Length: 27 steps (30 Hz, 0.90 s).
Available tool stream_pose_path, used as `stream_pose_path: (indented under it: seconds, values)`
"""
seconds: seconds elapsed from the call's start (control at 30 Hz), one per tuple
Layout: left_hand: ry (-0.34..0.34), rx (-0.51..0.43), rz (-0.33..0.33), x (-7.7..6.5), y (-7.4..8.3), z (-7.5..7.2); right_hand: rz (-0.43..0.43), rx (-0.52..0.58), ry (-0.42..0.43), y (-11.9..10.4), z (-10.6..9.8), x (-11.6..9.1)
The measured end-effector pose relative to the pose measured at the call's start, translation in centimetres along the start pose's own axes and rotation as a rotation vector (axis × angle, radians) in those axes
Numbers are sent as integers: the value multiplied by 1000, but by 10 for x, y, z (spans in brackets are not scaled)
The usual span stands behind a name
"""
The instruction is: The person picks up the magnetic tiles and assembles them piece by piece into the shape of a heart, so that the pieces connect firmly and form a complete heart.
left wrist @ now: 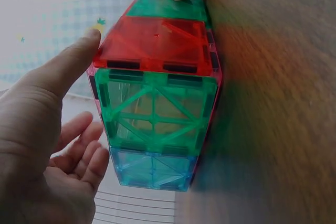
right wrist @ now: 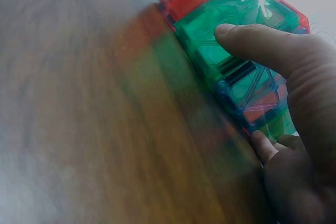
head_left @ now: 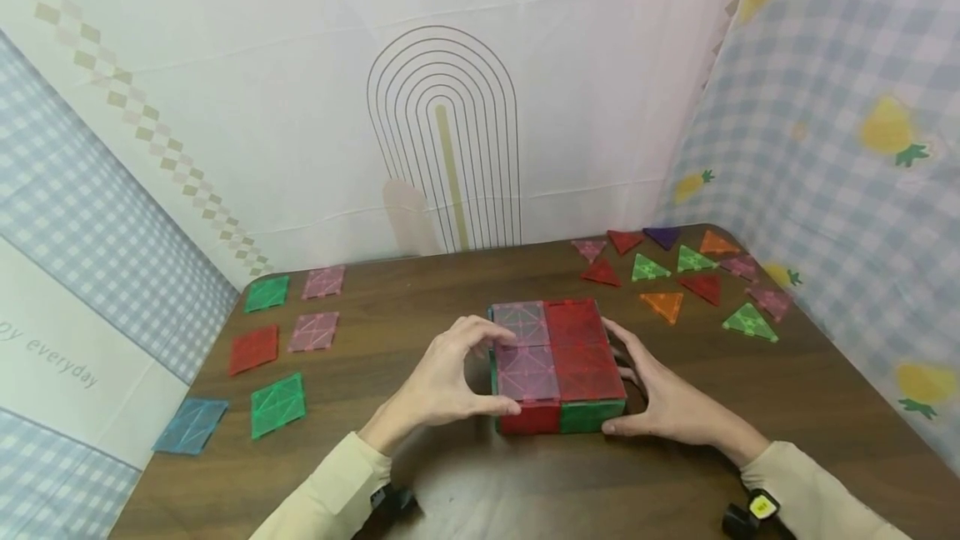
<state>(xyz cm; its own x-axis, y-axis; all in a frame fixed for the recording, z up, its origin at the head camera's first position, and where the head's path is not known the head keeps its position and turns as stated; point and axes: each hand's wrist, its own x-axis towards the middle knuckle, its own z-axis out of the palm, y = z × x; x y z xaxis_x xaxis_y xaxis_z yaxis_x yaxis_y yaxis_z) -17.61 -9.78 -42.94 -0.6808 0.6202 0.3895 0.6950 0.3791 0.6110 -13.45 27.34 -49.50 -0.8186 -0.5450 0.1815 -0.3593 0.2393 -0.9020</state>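
A low box of see-through magnetic tiles [head_left: 588, 369] stands on the table, its top made of two pink and two red squares. Green, red and blue squares [left wrist: 155, 111] form its sides. My left hand [head_left: 442, 377] spans the box's left side, thumb at the front top edge and index finger over a pink tile [head_left: 528, 373]. On the other side, my right hand [head_left: 671, 394] holds the box with its thumb against the green front tile [right wrist: 236, 14]. The other right fingers [right wrist: 262, 145] curl along the right side, low by the table.
Loose square tiles lie at the left, among them a red one [head_left: 253, 349], a green one [head_left: 278, 405] and a blue one [head_left: 191, 426]. Several triangle tiles, including an orange one [head_left: 663, 306], are scattered at the back right. Cloth [head_left: 585, 107] hangs behind the wooden table [head_left: 420, 290].
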Motion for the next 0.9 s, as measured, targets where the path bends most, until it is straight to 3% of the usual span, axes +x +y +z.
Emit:
stream_pose_path:
  seconds: [0.23,0.57,0.67,0.9]
  values:
    - [8,-13,-69,-7,-9,4,3,-7,6,0,1,0]
    - [-90,-210,-263,-19,-25,17,-18,-31,12,4,2,7]
    - [-123,-245,-271,-20,-30,17,-31,-29,12,5,4,12]
    - [-130,-191,-265,-29,-45,7,-34,-39,11,8,16,32]
